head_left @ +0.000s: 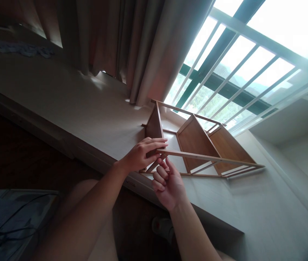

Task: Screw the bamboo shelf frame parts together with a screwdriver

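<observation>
A small wooden shelf unit (197, 145) with several brown boards lies on its side on the pale ledge. My left hand (145, 152) grips its near left corner, fingers laid over the end board and thumb below. Just under that corner, my right hand (169, 185) is closed, palm up, with its fingers curled in. Its thumb and index finger are at the frame joint beside my left thumb. Whatever the right fingertips pinch is too small to make out.
The pale ledge (69, 108) runs along the window, and grey-brown curtains (132, 47) hang to its left. White bars (241, 76) cross the bright window. Crumpled cloth (23, 49) lies at far left. Dark cables (9, 232) rest on a surface at lower left.
</observation>
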A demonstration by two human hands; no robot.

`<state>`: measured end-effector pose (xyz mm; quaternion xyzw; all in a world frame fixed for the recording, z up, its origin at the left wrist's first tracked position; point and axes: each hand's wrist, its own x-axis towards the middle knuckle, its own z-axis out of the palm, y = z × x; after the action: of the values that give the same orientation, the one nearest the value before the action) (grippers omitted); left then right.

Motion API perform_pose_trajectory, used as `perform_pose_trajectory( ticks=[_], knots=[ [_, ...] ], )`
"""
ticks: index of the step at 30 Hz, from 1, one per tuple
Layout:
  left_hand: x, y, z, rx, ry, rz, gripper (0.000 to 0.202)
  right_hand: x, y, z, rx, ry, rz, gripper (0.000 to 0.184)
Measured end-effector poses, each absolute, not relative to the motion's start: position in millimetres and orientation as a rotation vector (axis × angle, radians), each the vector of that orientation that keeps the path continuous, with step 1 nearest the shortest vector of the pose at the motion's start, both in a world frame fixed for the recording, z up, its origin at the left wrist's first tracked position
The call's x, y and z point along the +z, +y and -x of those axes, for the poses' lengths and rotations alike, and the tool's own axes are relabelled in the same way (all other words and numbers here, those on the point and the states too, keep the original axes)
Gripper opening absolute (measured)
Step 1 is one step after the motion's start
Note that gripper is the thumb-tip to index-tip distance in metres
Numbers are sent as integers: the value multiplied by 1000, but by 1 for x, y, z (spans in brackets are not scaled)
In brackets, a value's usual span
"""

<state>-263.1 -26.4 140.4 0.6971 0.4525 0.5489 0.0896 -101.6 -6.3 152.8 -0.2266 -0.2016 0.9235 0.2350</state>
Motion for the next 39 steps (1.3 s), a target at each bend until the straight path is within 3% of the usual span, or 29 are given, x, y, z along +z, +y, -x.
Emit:
perform_pose_trajectory(
  ticks=[5,10,11,15,20,27,31,35,39],
  knots=[
    [140,-30,260,1807,1437,-1983,43,135,-18,87,2201,-908,880,27],
    [145,-44,255,2097,1606,-1896,11,126,-21,75,1987,-1354,1061,30],
    [146,-49,252,2071,1601,-1933,6,127,-22,74,1962,-1404,1054,34],
    [147,-66,228,1707,1494,-2036,18,139,-25,73,1983,-1264,854,50],
    [139,-78,202,1366,1486,-1877,16,150,-32,72,2057,-1088,715,58],
    [138,-80,189,1326,1308,-1659,14,141,-37,69,1939,-1126,771,56],
    [137,-75,184,1374,1108,-1386,23,143,-34,64,1877,-1302,758,39],
    [130,-65,184,1325,879,-1103,33,149,-29,56,1731,-1479,729,40],
    [125,-59,183,1253,736,-993,36,157,-26,49,1600,-1705,694,25]
  ],
)
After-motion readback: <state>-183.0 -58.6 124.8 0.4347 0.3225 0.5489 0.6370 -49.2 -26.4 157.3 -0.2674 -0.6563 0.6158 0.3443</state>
